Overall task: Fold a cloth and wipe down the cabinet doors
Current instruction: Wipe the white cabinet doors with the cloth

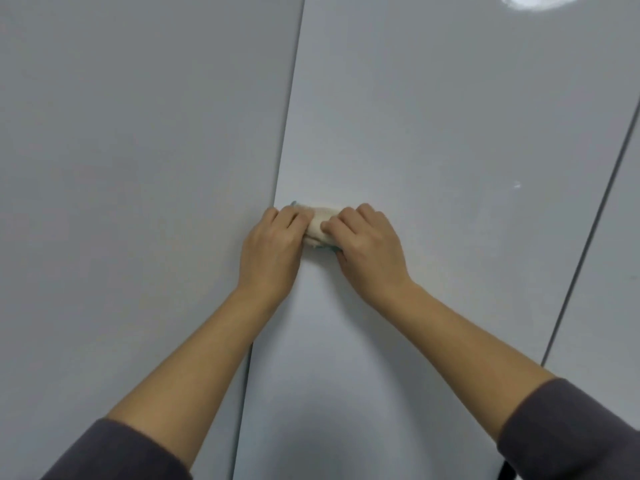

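Dark sleeves (114, 452) frame both forearms. Left hand (273, 249) and right hand (369, 251) each grip the folded cloth (320, 221), pressing it on the middle cabinet door (433, 133) beside its left seam. Folding appears complete. Wiping looks under way, extent undetermined.

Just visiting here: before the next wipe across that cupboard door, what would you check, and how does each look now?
1. The cloth is folded small: ok.
2. The left hand grips it: ok.
3. The right hand grips it too: ok.
4. Cloth against the middle door, beside the seam: ok.
5. Door free of marks: not ok, a white speck sits further right.
6. Cloth damp: cannot tell.
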